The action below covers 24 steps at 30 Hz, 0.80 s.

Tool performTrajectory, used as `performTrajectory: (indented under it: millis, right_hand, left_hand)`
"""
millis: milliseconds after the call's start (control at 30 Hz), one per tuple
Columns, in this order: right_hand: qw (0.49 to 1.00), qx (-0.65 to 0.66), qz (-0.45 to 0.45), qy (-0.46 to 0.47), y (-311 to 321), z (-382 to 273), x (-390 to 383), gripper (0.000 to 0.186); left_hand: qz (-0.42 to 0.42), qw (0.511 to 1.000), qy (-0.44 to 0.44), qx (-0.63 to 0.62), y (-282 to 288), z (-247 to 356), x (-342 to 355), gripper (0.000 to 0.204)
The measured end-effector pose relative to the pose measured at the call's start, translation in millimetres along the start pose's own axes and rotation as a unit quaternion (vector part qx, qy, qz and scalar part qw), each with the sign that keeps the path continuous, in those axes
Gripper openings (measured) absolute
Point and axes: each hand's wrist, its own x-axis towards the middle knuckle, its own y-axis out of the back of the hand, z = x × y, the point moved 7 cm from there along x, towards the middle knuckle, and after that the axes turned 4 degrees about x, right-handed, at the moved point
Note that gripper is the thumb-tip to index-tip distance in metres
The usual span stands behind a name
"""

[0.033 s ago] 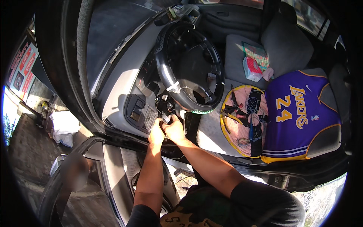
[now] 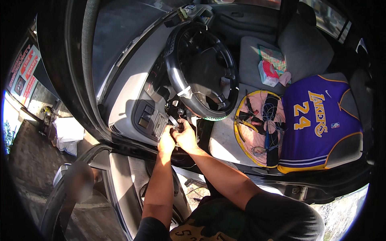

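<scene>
Grey plastic trim and bare metal under the steering column (image 2: 177, 110) is where both my hands are working, just below the black steering wheel (image 2: 203, 70). I am leaning in through the open driver's door, so the column lies straight ahead of me and slightly up, beyond my knuckles. Its long axis runs from the wheel hub down and away toward the dashboard (image 2: 128, 100), tilted across my view from upper right to lower left.

My left hand (image 2: 166, 140) is curled against the underside of the column beside the grey switch panel (image 2: 150, 122); its fingers look closed on a small bright piece, perhaps a connector or a slim tool, though the glare leaves me unsure which. My right hand (image 2: 187, 136) sits just beside it, touching it, thumb up and fingers bent around the same spot. The two hands are about equally close to the work; the right one lies a shade nearer the wheel rim, the left nearer the switch panel.

Well apart on the driver's seat (image 2: 225, 140) rests a round pink tray (image 2: 261, 124) with a yellow rim, full of wires and pliers, beside a purple jersey (image 2: 317, 120).
</scene>
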Motion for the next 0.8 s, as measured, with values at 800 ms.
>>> performTrajectory:
  millis: [800]
  right_hand:
    - [0.991, -0.123, -0.049, -0.029, -4.7, -8.7, 2.5, 0.042]
  left_hand:
    - [0.051, 0.997, -0.014, -0.051, 0.9, 7.5, -1.1, 0.026]
